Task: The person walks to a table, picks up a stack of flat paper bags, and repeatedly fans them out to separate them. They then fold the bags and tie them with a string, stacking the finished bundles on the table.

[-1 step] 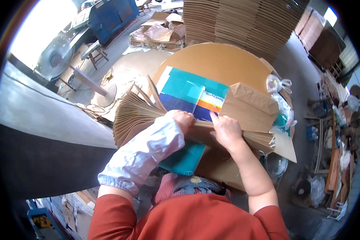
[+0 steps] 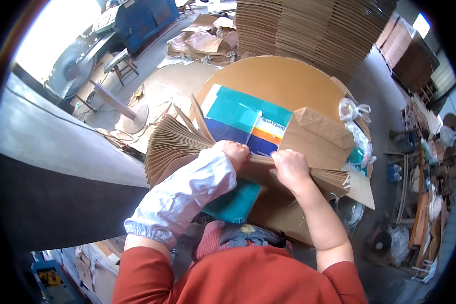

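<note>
A thick stack of brown paper bags (image 2: 180, 144) lies along the near side of a round brown tabletop (image 2: 268, 71), its left end fanned open in many layers. My left hand (image 2: 232, 153), in a white oversleeve up the forearm, is closed over the stack's top edge near its middle. To its right, my right hand (image 2: 291, 167) grips the same edge with curled fingers; its fingertips are partly hidden. Just beyond both hands a teal and navy printed paper bag (image 2: 238, 111) lies flat. A plain brown bag (image 2: 316, 137) with a folded bottom lies right of it.
Tall stacks of brown paper (image 2: 304, 35) rise behind the table. A teal sheet (image 2: 235, 200) shows below my forearms. Clear plastic wrap (image 2: 357, 114) hangs at the table's right edge. A pedestal fan (image 2: 71, 73) stands at left, and a cluttered rack (image 2: 410, 172) at right.
My right index finger, stretched toward the printed bag before, is now curled in with the other fingers on the stack's edge. My left hand stays in place on the stack.
</note>
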Motion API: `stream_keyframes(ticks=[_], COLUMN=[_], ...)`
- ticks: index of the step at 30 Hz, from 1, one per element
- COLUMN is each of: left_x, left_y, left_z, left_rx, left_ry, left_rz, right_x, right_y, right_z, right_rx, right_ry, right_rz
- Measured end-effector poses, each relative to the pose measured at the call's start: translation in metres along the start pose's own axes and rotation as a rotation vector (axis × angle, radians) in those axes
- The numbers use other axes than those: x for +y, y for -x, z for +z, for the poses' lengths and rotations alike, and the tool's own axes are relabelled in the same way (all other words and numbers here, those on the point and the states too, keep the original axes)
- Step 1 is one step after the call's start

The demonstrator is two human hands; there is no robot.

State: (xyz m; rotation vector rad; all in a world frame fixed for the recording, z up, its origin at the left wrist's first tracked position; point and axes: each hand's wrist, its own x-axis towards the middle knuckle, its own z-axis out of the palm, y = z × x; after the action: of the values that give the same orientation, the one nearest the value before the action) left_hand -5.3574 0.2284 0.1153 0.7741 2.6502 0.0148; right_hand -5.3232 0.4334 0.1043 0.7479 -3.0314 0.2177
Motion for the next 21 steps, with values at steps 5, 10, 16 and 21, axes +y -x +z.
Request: stream_keyframes(ticks=[5,10,16,21], left_x=[-0.077,-0.159,-0.116,-0.076], left_y=[0.034,0.084,0.092,0.075], left_z=[0.020,0.041,0.004,0.028], left_rx=[0.012,0.163,0.109,0.153], left_ry=[-0.139,-0.102,-0.123,-0.018], left_rz=[-0.108,0.009,0.042,0.128], right_x=[-0.004,-0.006,0.021,0.038], right_y=[0.005,0.008,0.026,0.057], right_z=[-0.006,-0.008,-0.041,-0.041], right_rx=[-0.050,-0.030,0.012,-0.055], right_ry=[-0.001,-0.037,-0.062,-0.013], right_rz=[-0.036,-0.068,-0.089,0.027])
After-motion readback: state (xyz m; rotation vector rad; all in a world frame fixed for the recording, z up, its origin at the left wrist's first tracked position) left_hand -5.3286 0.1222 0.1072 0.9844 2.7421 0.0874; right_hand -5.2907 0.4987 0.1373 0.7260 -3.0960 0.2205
